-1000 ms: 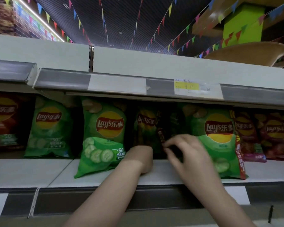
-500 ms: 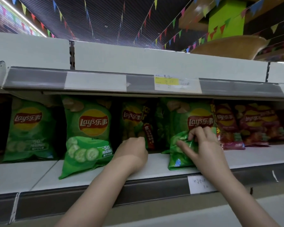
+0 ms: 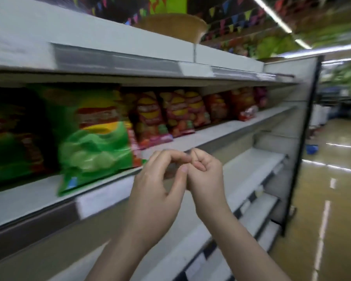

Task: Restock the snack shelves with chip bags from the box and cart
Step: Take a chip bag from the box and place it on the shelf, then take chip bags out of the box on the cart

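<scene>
Left hand: the left hand (image 3: pixel 156 185) hangs in front of the shelf edge, fingers curled with the tips near the thumb; it holds nothing that shows.
Right hand: the right hand (image 3: pixel 206 172) is just beside it, fingers folded in, knuckles touching the left fingertips; whether anything small sits between them cannot be told through the blur.
Change: half a second ago the right hand was pinching the green chip bag (image 3: pixel 95 142) and the left rested on the shelf board; now both are off the shelf and together in mid-air, and the view has swung right along the aisle.
Meaning: likely this bag is placed and the person is turning away for more stock; neither box nor cart is in view.
Task's thing: the green bag stands upright at the front of the snack shelf (image 3: pixel 221 128), with red chip bags (image 3: pixel 176 112) just beside it on its right.
Surface: white boards with grey price rails; the lower shelves (image 3: pixel 255 165) show bare board.
Room: a shop aisle, glossy yellowish floor (image 3: pixel 332 179), coloured bunting overhead.
</scene>
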`<state>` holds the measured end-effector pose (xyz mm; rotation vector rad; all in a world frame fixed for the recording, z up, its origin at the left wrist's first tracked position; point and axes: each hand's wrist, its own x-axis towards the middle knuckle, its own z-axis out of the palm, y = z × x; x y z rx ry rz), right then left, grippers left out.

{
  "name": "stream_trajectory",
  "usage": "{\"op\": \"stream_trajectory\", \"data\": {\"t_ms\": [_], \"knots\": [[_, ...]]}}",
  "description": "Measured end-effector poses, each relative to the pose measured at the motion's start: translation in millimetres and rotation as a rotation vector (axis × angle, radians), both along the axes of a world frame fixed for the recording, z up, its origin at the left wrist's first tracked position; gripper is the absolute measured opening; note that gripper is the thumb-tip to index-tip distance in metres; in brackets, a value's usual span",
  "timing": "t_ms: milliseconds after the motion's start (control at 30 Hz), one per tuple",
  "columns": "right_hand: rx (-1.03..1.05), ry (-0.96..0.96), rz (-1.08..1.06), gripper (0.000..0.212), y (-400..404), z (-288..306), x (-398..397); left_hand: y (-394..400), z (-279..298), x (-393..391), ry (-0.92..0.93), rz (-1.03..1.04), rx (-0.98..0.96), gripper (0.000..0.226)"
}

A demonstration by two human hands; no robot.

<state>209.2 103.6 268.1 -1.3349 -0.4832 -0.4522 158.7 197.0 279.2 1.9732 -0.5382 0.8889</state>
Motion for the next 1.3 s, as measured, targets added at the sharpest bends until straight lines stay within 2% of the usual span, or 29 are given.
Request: {"op": "stream_trajectory", "data": {"t_ms": [133,300,400,467,533,633,700,800,833,900,1100,1200,1300], "knots": [[0.009,0.144,-0.062,0.028,-89.3,-18.4,12.1,-83.7,-15.2,28.7,0.104,-0.210,-0.074,0.015],[-0.076,0.218,-0.050,0.052,-160.8,-23.2,21.8,-151.8,-27.2,51.2,0.138,-0.261,-0.136,0.006],[-0.205,0.197,0.077,0.026,-165.1,-15.1,22.9,-156.9,-26.1,53.8,0.071,-0.100,-0.114,0.017],[-0.371,0.151,0.124,0.035,-150.8,-11.5,21.3,-145.8,-23.8,49.8,0.005,0.056,-0.012,0.025],[-0.509,-0.009,0.118,0.043,-124.3,-7.3,18.4,-123.8,-20.0,42.4,-0.074,0.208,0.103,0.027],[-0.612,-0.137,0.159,0.021,-76.1,3.1,9.0,-78.0,-9.8,20.6,-0.122,0.353,0.175,0.027],[-0.640,-0.182,0.223,0.011,-42.9,6.8,4.3,-46.3,-4.4,0.6,-0.109,0.388,0.163,0.024],[-0.727,-0.311,0.215,0.019,14.3,8.0,-10.2,1.6,3.0,-39.0,-0.051,0.402,0.051,0.025],[-0.767,-0.335,0.200,0.006,32.0,8.5,-16.9,17.3,5.4,-52.1,-0.038,0.418,0.022,0.025],[-0.787,-0.444,0.195,0.029,61.1,14.7,-35.2,44.7,9.8,-75.8,-0.028,0.451,-0.012,0.027],[-0.804,-0.579,0.305,0.021,121.6,25.9,-69.9,99.9,15.3,-116.9,-0.053,0.486,0.064,0.027],[-0.765,-0.569,0.334,0.031,138.2,20.2,-75.3,115.7,12.5,-122.9,-0.073,0.506,0.044,0.027],[-0.775,-0.582,0.311,0.053,143.7,19.0,-76.1,125.4,9.6,-119.7,-0.071,0.495,0.037,0.025]]}}
